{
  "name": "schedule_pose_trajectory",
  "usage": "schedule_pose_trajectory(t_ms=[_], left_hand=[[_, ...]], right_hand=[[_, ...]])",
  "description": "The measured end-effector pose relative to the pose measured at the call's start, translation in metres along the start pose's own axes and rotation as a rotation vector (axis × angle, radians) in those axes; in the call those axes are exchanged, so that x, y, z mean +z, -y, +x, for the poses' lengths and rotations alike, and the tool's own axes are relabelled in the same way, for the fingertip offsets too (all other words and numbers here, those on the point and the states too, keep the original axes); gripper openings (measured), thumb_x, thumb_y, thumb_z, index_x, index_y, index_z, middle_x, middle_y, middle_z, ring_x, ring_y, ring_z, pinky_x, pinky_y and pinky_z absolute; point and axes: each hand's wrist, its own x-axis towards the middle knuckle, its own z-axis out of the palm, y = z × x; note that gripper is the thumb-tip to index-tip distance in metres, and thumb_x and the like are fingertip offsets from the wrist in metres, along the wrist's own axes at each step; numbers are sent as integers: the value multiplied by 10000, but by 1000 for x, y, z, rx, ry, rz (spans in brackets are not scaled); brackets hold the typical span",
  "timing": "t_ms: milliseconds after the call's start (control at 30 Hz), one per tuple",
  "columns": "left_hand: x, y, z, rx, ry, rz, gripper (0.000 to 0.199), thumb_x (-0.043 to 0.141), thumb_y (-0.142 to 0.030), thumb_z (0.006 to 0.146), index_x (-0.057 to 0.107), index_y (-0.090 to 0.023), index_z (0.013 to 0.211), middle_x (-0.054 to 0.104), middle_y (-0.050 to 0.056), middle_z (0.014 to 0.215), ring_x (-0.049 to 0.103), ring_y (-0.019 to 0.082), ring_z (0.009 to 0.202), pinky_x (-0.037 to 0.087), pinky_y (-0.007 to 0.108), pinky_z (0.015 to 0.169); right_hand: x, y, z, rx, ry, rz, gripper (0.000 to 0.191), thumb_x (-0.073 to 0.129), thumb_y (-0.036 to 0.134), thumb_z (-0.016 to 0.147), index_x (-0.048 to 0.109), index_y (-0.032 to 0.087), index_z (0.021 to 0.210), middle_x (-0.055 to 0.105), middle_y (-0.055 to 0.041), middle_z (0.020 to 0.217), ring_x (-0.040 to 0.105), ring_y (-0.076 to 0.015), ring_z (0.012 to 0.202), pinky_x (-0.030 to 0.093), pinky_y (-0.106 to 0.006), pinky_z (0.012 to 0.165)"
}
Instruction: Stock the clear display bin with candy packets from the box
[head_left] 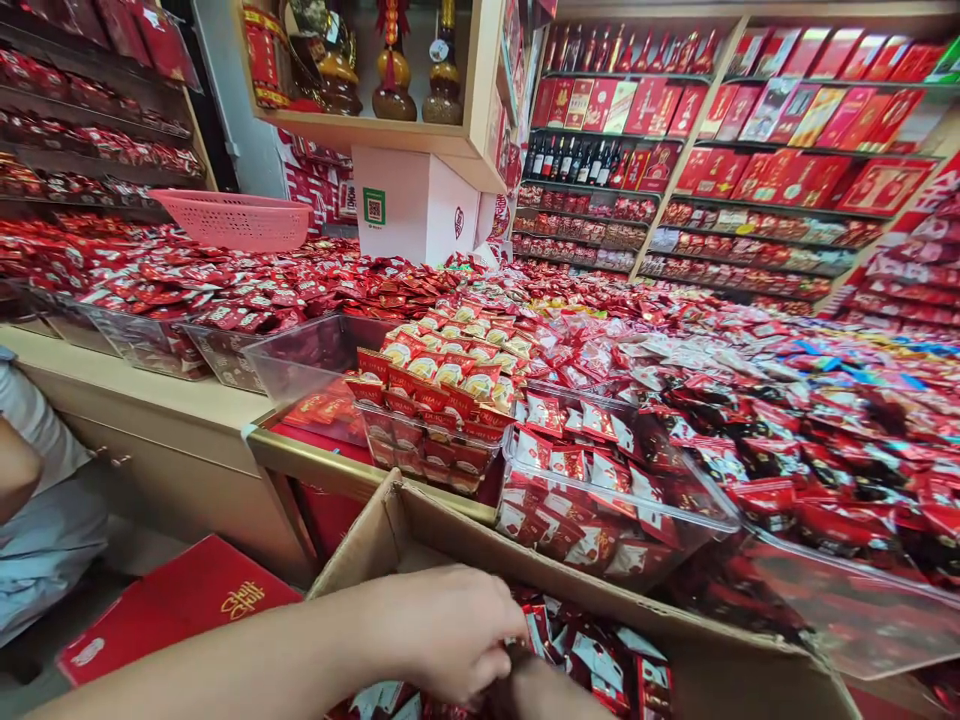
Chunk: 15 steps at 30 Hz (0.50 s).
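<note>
An open cardboard box (720,650) at the bottom centre holds red and white candy packets (600,655). My left hand (457,630) reaches over its left side, fingers bent down among the packets; whatever they hold is hidden. Close beside it, my right hand (547,690) is low in the box, cut by the bottom edge, its fingers hidden and blurred. Beyond the box stands a clear bin (592,500) of red and white packets. To its left a smaller clear bin (427,440) is heaped with red and gold packets.
More packet-filled bins (157,340) line the counter (187,400), with a pink basket (240,220) behind. A red box (180,610) lies low at the left. Part of a seated person (45,540) shows at the left edge. Shelves (660,130) of bottles and boxes fill the back.
</note>
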Motion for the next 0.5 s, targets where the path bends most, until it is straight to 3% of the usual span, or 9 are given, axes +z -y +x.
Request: schedule_pose_trajectory(t_ms=[67,100,167,233,367,500], left_hand=[[-8,5,-3,-27,-17,-156,241,473,-235,770,579,-208,985,636,38,952,582,171,848,435,242,688],[-12,7,-4,-13,-6,-280,268,472,-253,782,550,-209,1035,622,34,980,572,159,859,431,232,693],[-17,10,-2,56,41,-607,342,483,-267,790,474,-209,1127,596,31,1003,559,130,838,421,204,671],[-18,8,1,66,41,-886,428,537,-255,761,418,-201,1168,592,21,920,544,96,722,399,178,597],[-12,-4,6,-31,-104,-1150,372,619,-254,693,502,-142,1028,545,-10,740,459,62,581,349,169,529],[-10,-10,7,-38,-265,-1177,305,617,-239,686,540,-130,960,527,-10,715,449,77,617,357,200,585]], right_hand=[[-23,7,-21,-103,-58,68,159,542,42,620,551,186,687,583,-10,809,547,-148,730,445,-223,633],[-36,11,-33,-188,-149,125,192,564,26,546,513,185,640,563,-2,814,530,-152,766,433,-219,680],[-62,16,-56,-286,-350,250,203,503,13,579,463,194,663,513,9,787,497,-133,760,416,-222,711],[-80,17,-70,-316,-468,385,187,474,27,650,437,203,702,485,8,796,482,-129,775,412,-236,731],[-87,10,-74,-321,-506,699,139,524,146,749,468,224,849,472,-25,1003,469,-158,956,407,-279,808],[-80,3,-63,-178,-504,1016,288,613,271,737,459,219,975,544,-21,912,537,-129,824,450,-250,711]])
